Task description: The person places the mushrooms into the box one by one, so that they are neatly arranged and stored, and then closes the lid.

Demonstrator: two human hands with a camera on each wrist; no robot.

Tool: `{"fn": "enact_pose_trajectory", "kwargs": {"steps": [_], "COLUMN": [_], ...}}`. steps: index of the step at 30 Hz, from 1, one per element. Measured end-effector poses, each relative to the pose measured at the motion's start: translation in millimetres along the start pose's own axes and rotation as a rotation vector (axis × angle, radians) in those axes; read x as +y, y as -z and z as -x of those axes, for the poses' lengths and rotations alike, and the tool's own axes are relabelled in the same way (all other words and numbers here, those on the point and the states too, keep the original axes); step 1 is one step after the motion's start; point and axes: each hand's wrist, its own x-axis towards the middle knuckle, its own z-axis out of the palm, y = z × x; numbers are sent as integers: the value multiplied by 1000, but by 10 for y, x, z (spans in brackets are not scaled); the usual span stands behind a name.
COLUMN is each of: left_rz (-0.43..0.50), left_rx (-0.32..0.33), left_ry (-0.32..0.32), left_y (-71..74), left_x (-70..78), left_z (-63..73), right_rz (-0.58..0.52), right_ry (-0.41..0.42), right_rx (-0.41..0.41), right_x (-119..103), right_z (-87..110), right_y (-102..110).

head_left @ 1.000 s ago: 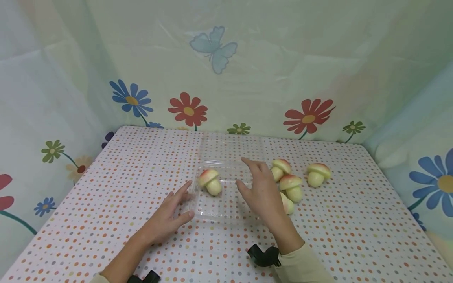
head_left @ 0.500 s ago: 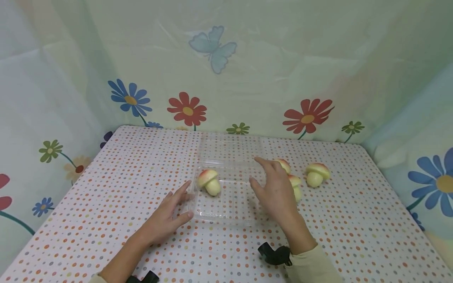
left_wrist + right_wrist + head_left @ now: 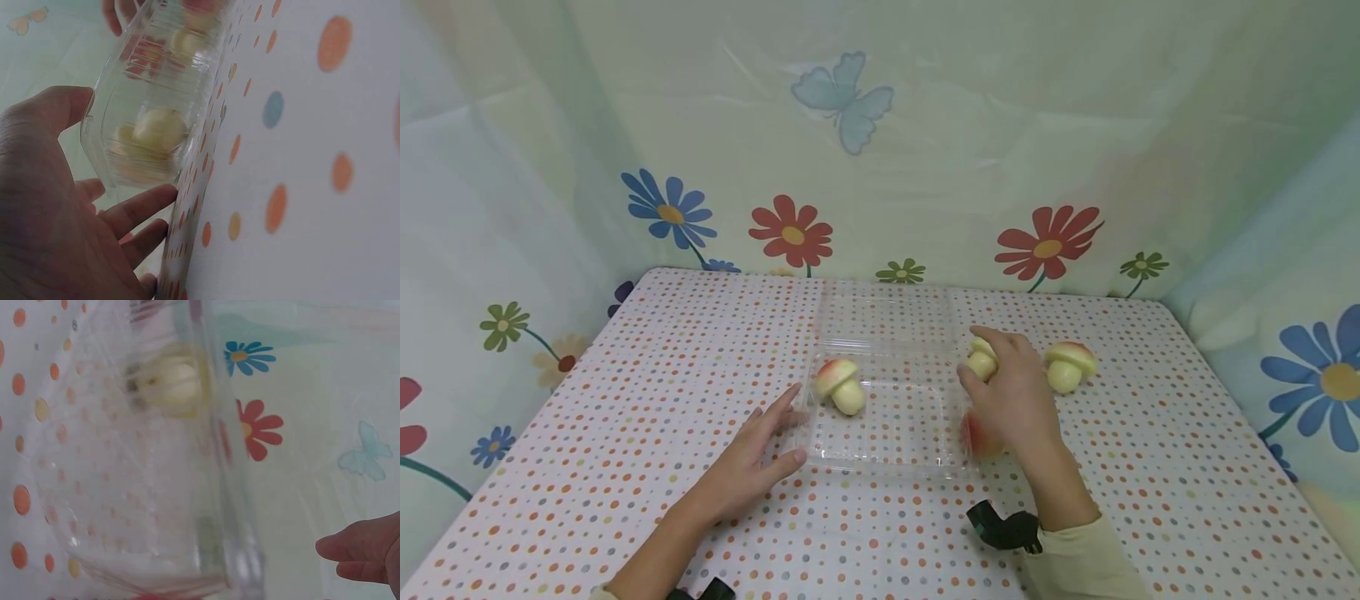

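Observation:
A clear hinged plastic box [image 3: 895,472] lies open on the table, its lid folded back. Inside at the left is a mushroom-shaped piece [image 3: 847,396], pale with a reddish cap. My left hand [image 3: 741,467] is beside the box's left wall; in the left wrist view its thumb [image 3: 72,103] touches the rim. My right hand [image 3: 1018,400] is past the box's right side, fingers spread loosely around a second mushroom [image 3: 981,364]; contact cannot be told. A blurred red-capped mushroom [image 3: 977,437] lies against the box's right side, partly under the hand. Another is hidden behind this hand.
One more mushroom [image 3: 1070,367] sits apart at the right. Black wrist-camera mounts [image 3: 1003,527] hang at both wrists. The dotted tablecloth [image 3: 1150,467] covers the table, and a flowered curtain [image 3: 955,150] closes off the back and sides.
My right hand has moved right, from over the box to the mushrooms. The nearest mushroom has shifted left toward the box and looks blurred. My left hand has stayed in place.

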Motion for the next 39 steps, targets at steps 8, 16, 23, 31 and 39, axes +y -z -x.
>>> {"fn": "enact_pose_trajectory", "kwargs": {"steps": [8, 16, 23, 31, 39], "left_rz": [0, 0, 4, 6, -12], "left_rx": [0, -2, -4, -5, 6], "left_ry": [-1, 8, 1, 4, 9], "left_y": [-8, -2, 4, 4, -8], "left_x": [1, 9, 11, 16, 17], "left_z": [-8, -3, -11, -3, -11], "right_rz": [-9, 22, 54, 143, 152], "right_ry": [-26, -77, -101, -124, -181], "right_rx": [-4, -66, -116, -222, -308], "right_x": [138, 269, 338, 427, 491], "right_z": [-48, -70, -89, -122, -151], "right_y": [148, 211, 231, 240, 196]}}
